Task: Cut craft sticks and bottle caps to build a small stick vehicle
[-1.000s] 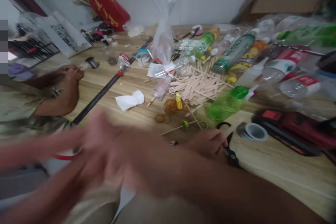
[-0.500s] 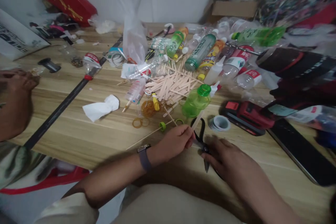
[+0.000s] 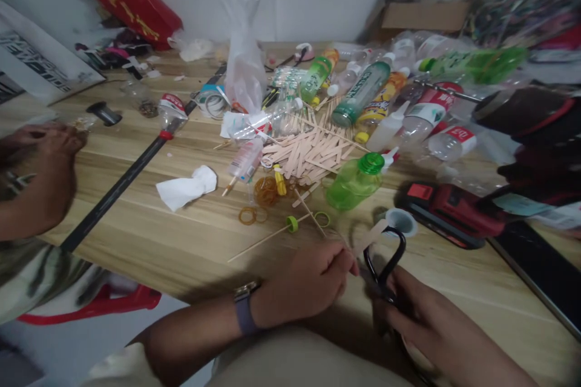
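Note:
My left hand, with a watch on its wrist, pinches a flat wooden craft stick that sticks out past the fingertips. My right hand is closed around black-handled scissors, one handle loop standing up above the fingers. A metal blade lies close to the left fingertips; whether it touches the stick I cannot tell. Beyond the left hand, a thin skewer carries a green bottle cap. A green cut bottle and a roll of tape are just past the scissors.
Craft sticks lie heaped mid-table, with plastic bottles behind. A red cordless drill lies at right, rubber bands and crumpled tissue at left. Another person's hands are at the far left.
Both hands have come nearer my body and a little right, carrying the stick and scissors. The scissors have turned, and the handle loop now overlaps the tape roll. The camera view has shifted slightly.

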A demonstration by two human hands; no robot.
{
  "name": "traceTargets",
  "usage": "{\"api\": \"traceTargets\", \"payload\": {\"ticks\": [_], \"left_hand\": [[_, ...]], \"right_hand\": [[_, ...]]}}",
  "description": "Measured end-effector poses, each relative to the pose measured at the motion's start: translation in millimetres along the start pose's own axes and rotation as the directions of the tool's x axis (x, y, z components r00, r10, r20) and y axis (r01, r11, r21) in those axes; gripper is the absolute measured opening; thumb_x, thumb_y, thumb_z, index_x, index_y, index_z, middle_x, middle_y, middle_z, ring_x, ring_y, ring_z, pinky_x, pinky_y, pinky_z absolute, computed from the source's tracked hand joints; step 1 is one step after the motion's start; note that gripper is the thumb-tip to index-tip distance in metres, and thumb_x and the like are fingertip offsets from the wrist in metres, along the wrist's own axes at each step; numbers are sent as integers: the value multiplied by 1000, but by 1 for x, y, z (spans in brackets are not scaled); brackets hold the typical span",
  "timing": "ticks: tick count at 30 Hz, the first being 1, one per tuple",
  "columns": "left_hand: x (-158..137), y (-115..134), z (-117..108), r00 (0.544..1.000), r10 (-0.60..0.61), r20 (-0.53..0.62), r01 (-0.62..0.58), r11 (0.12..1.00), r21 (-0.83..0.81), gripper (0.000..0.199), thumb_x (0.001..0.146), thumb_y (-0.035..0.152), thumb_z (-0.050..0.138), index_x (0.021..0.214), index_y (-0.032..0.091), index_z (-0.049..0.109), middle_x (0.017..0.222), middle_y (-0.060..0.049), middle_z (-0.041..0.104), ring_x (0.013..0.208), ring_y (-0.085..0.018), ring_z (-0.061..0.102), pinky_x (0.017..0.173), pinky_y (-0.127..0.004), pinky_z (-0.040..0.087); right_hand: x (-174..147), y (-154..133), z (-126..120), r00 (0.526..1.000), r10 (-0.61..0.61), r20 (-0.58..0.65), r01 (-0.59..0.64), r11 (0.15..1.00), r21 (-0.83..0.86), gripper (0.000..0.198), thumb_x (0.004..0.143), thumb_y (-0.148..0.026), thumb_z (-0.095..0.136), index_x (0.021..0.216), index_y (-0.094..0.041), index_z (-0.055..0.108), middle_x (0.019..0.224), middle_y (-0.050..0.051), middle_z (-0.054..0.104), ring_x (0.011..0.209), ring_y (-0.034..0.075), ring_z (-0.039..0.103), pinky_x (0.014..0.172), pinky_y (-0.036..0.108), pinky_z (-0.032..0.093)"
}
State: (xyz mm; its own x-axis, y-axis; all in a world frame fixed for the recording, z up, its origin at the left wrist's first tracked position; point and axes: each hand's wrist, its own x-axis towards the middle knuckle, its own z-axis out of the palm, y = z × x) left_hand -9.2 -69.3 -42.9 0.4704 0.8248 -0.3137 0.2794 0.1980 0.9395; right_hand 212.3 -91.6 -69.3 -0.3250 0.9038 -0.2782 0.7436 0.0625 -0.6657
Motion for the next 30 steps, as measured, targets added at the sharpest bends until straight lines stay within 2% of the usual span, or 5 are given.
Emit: {"api": "traceTargets", "payload": {"ticks": [8, 13, 20, 25, 30], "left_hand": [[-20, -5, -4, 977, 66, -204, -27, 982, 188, 29, 98, 35, 37, 85, 20, 58, 74, 0, 57, 70, -16, 52, 64, -29, 33], [-22, -5, 1, 973, 67, -222, -16, 975, 222, 28, 99, 37, 36, 85, 21, 55, 71, 1, 54, 67, -16, 49, 63, -30, 33], [-27, -3, 2, 954, 152, -260, -60, 942, 331, 31, 102, 36, 34, 89, 21, 57, 79, -2, 62, 72, -18, 55, 66, -32, 39], [-28, 0, 0, 945, 231, -231, -133, 918, 375, 31, 102, 32, 34, 99, 21, 62, 96, -6, 69, 87, -22, 61, 79, -37, 46], [-26, 0, 1, 948, 232, -219, -147, 927, 344, 31, 103, 32, 34, 103, 21, 64, 99, -6, 69, 91, -22, 62, 81, -37, 47]], "right_hand": [[-18, -4, -8, 960, -58, -274, 84, 993, 82, 27, 97, -41, 52, 78, -23, 56, 62, -2, 57, 53, 15, 59, 46, 20, 49], [-26, -16, 3, 877, -211, -432, 189, 978, -93, 16, 104, -34, 46, 103, -24, 59, 87, 2, 72, 76, 18, 73, 62, 20, 57], [-15, -38, 10, 736, -587, -337, 351, 757, -552, 19, 107, -24, 35, 112, -19, 53, 91, 8, 73, 76, 20, 74, 67, 27, 60], [-12, -50, 8, 690, -624, -367, 355, 734, -579, 23, 107, -16, 31, 113, -15, 53, 85, 9, 74, 65, 17, 72, 57, 25, 56], [-11, -54, 6, 692, -625, -360, 357, 730, -583, 24, 107, -17, 31, 110, -15, 54, 84, 8, 74, 65, 17, 72, 57, 25, 57]]}}
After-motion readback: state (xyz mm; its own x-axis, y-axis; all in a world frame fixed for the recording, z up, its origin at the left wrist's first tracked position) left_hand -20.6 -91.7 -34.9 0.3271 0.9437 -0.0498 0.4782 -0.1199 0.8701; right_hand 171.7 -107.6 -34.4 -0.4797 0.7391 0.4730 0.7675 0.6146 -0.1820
